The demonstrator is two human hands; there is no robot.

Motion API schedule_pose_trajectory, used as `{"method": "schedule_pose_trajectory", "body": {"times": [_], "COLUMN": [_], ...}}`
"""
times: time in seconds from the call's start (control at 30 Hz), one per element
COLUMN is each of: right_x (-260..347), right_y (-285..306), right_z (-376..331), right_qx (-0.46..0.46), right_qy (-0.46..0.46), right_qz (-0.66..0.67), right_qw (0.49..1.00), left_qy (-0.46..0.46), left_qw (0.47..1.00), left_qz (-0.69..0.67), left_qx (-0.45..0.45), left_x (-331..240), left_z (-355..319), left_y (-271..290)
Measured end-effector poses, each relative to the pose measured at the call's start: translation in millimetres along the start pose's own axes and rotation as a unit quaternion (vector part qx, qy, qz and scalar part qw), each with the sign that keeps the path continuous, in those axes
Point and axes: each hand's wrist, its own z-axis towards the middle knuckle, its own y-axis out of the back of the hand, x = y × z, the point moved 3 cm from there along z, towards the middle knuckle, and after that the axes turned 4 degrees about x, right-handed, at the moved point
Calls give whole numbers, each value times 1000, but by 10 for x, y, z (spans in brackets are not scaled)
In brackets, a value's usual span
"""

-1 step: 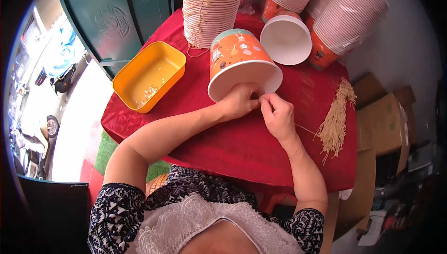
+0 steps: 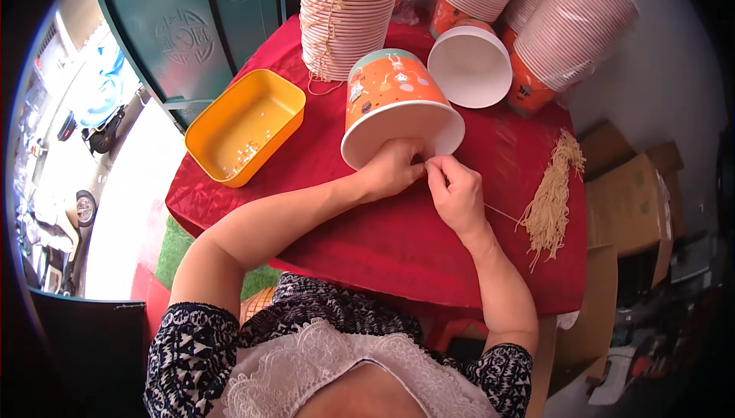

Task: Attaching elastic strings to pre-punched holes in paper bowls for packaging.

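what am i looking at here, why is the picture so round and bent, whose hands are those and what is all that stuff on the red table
There is no machine here, only a person working with bare hands. A wide fisheye camera worn on the head looks down, so straight edges bend near the rim and the forearms enter from below. The left hand and right hand meet at the rim of an orange paper bucket lying tipped on the red tablecloth. The fingers seem to pinch something thin there, perhaps a string; it is too small to be sure. On the cloth also: a yellow tray holding a few small bits, a bundle of pale strings, and stacks of buckets at the back.
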Motion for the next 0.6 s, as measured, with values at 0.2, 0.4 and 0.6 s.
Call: {"method": "schedule_pose_trajectory", "body": {"times": [0.2,0.4,0.6], "right_x": [99,-71,-202], "right_y": [107,135,67], "right_z": [-1,15,-22], "right_qx": [124,37,75], "right_qy": [110,72,-41], "right_qz": [-40,-157,-47], "right_qw": [985,984,995], "left_qy": [-9,11,-34], "left_qw": [999,998,994], "left_qz": [-36,-55,-98], "left_qx": [-7,22,34], "left_x": [43,33,54], "left_z": [-5,4,-19], "left_y": [43,72,90]}}
